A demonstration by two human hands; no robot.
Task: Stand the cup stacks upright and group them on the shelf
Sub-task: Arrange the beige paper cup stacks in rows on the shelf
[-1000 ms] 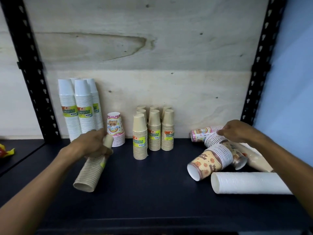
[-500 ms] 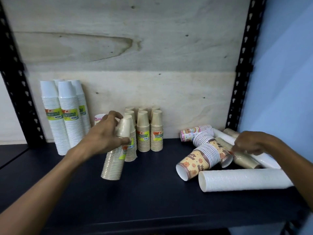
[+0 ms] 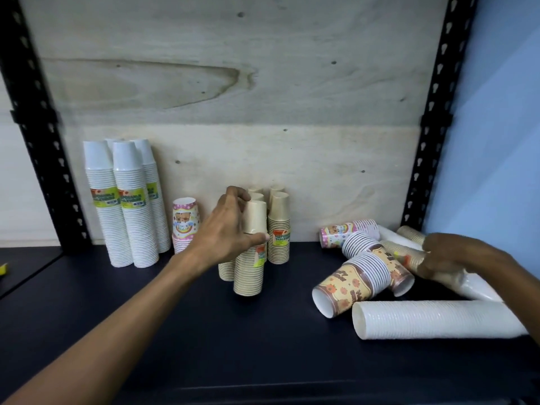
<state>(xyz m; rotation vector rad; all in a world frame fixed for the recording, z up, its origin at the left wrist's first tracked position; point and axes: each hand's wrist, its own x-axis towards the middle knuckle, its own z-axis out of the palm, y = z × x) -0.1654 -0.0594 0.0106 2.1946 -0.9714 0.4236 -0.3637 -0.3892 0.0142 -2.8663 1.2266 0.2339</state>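
The left hand (image 3: pixel 230 229) gripped the tan stack (image 3: pixel 251 252), upright on the shelf (image 3: pixel 175 331) by its group; the right hand's (image 3: pixel 450 255) fingers curled round a fallen stack (image 3: pixel 406 255), its axis slanting leftward from them.

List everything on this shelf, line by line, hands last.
white stacks: three or more, white, upright, left.
pink stack: one, pink printed, upright, beside the white stacks.
tan stacks: several, tan, upright, centre back.
held tan stack: one, tan, upright, front of the tan group.
printed stacks: about four, patterned, lying, right.
lying white stack: one, white, lying, front right.
lying tan stack: one, tan, lying, right.
shelf: one, dark.
left hand: grips the held tan stack.
right hand: grips the lying tan stack.
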